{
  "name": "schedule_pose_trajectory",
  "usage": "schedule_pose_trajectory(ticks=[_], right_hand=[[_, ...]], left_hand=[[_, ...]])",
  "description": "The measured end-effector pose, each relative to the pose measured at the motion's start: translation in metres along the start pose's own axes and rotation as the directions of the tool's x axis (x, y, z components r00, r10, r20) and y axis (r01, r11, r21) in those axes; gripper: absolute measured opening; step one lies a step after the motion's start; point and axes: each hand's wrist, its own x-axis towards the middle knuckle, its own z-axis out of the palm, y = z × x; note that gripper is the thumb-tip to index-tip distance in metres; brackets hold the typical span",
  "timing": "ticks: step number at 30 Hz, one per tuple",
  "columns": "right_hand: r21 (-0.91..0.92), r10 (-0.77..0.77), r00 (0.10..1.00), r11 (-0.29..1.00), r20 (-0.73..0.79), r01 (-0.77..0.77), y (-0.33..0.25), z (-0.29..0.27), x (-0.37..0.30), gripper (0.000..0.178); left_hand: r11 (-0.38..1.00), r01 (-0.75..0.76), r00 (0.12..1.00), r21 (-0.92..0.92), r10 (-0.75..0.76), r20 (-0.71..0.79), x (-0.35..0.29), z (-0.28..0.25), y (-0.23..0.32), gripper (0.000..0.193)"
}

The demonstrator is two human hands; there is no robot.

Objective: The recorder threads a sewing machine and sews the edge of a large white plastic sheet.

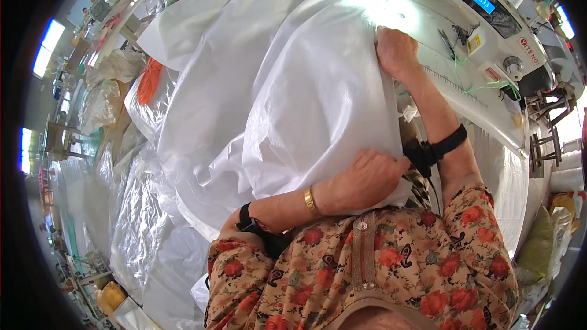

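Crumpled translucent plastic sheeting [140,220] lies in the background at eight o'clock, and an electronic sewing machine [489,9] stands at two. A white woven-plastic sheet [306,85] spreads from the middle to twelve o'clock. Its right edge is gripped by the closed left hand [370,177] at four and the fisted right hand [397,53] towards two.
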Motion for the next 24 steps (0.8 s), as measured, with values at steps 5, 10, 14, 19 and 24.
schedule_pose_trajectory(ticks=[5, 10, 14, 19, 24], right_hand=[[-0.111, -0.037, 0.999, 0.993, 0.008, 0.037, 0.0, -0.003, 0.004, 0.013], [-0.107, -0.031, 0.994, 0.993, 0.106, 0.043, 0.005, -0.002, 0.022, 0.012], [-0.13, -0.038, 0.99, 0.99, 0.134, 0.056, 0.009, -0.001, 0.045, 0.012], [-0.139, -0.036, 0.999, 0.99, -0.029, 0.032, 0.012, 0.014, 0.069, 0.016], [0.016, 0.108, 0.991, 0.994, -0.077, -0.107, 0.021, 0.02, 0.067, 0.018]], left_hand=[[1.0, -0.01, 1.0, 0.0, 0.01, -0.023, -0.004, 0.009, -0.014, 0.01], [0.99, 0.078, 0.996, 0.116, -0.072, -0.049, -0.008, 0.0, -0.035, 0.009], [0.986, 0.096, 0.993, 0.137, -0.086, -0.077, 0.004, -0.022, -0.038, 0.009], [0.955, 0.158, 0.979, 0.251, -0.118, -0.166, 0.021, -0.032, -0.045, 0.008], [0.96, 0.181, 0.958, 0.214, -0.123, -0.261, 0.028, -0.03, -0.047, 0.012]])
